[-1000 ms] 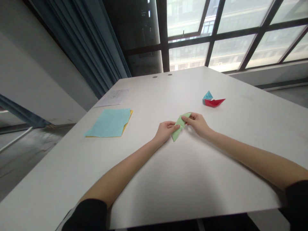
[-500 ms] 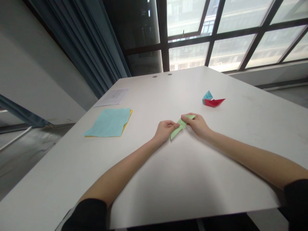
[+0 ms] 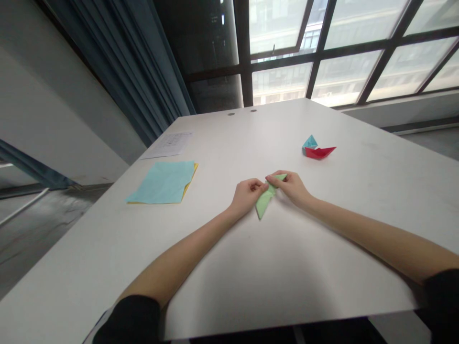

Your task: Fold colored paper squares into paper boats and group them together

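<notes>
Left hand (image 3: 247,193) and right hand (image 3: 292,186) both pinch green folded paper (image 3: 264,204) over table (image 3: 287,267) centre, fingertips meeting, likely to keep crease tight. Red paper boat (image 3: 319,152) at 2 o'clock, blue sheets (image 3: 163,181) at 9 o'clock.

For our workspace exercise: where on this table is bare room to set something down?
Free: the table between the forearms, and right of the paper boats. Crowded: where left hand and right hand pinch the green paper; coloured sheets lie left.
</notes>
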`<state>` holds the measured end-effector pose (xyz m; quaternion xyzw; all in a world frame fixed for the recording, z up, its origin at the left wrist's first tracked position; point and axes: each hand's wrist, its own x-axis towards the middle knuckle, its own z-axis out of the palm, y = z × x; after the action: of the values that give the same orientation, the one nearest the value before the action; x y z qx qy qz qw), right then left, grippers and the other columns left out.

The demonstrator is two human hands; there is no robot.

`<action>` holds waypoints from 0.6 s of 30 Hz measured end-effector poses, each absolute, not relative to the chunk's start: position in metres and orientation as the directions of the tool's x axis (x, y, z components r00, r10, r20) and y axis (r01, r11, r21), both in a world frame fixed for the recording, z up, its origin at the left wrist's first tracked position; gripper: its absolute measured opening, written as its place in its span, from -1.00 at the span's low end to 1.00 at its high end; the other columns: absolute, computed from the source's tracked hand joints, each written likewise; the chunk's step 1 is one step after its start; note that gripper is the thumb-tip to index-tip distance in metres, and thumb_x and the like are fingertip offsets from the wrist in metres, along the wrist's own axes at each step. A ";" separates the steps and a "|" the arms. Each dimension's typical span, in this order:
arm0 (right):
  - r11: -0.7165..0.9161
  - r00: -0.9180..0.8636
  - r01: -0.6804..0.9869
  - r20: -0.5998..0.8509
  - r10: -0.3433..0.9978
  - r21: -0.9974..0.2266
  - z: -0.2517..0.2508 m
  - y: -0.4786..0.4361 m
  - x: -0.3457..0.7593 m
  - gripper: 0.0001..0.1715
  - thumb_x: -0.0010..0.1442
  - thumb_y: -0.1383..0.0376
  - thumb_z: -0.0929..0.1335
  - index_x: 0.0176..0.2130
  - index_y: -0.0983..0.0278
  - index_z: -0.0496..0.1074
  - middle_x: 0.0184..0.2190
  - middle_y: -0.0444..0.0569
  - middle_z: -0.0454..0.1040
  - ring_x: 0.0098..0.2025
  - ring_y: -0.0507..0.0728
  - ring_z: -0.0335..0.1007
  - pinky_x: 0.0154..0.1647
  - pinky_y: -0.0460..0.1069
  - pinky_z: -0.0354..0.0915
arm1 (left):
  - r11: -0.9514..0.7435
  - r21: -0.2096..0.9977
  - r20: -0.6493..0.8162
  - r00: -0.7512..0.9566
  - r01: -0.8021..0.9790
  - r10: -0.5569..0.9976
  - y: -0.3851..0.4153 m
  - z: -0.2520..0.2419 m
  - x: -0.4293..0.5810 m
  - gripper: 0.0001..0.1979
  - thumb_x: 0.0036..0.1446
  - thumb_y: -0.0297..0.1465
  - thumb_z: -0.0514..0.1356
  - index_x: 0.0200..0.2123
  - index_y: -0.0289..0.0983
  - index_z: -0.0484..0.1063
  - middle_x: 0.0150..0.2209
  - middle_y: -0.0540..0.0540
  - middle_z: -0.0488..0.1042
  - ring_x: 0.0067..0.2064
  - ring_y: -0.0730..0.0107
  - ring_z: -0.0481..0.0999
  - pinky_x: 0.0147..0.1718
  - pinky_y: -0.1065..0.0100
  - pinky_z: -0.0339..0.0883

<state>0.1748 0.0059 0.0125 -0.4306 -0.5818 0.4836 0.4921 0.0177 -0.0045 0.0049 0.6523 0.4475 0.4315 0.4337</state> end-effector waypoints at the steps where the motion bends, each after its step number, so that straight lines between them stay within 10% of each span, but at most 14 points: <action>1: 0.158 -0.154 0.020 0.153 0.976 -0.987 0.012 0.006 0.175 -0.58 -0.10 0.02 0.41 -0.41 0.34 0.46 -0.53 -0.09 0.44 -0.49 0.01 0.28 -0.45 -0.07 0.20 | -0.231 0.951 0.189 0.203 0.205 0.961 -0.003 0.005 0.017 -0.65 -0.05 -0.13 0.22 -0.53 -0.35 0.39 -0.64 0.05 0.30 -0.60 0.59 0.19 -0.63 0.50 -0.02; 18: 0.184 -0.169 0.118 0.162 0.972 -0.976 0.014 0.009 0.178 -0.73 -0.12 0.19 0.42 -0.40 0.31 0.40 -0.51 -0.08 0.46 -0.47 0.03 0.37 -0.41 -0.06 0.28 | -0.135 0.989 0.137 0.033 -0.066 0.990 0.003 0.004 0.016 -0.68 -0.09 -0.16 0.25 -0.45 -0.33 0.41 -0.48 -0.02 0.44 -0.43 0.49 0.37 -0.42 0.45 0.23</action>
<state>0.1783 0.0088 0.0143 -0.4454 -0.6121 0.4581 0.4660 0.0161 0.0035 0.0038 0.5260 0.4393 0.5392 0.4896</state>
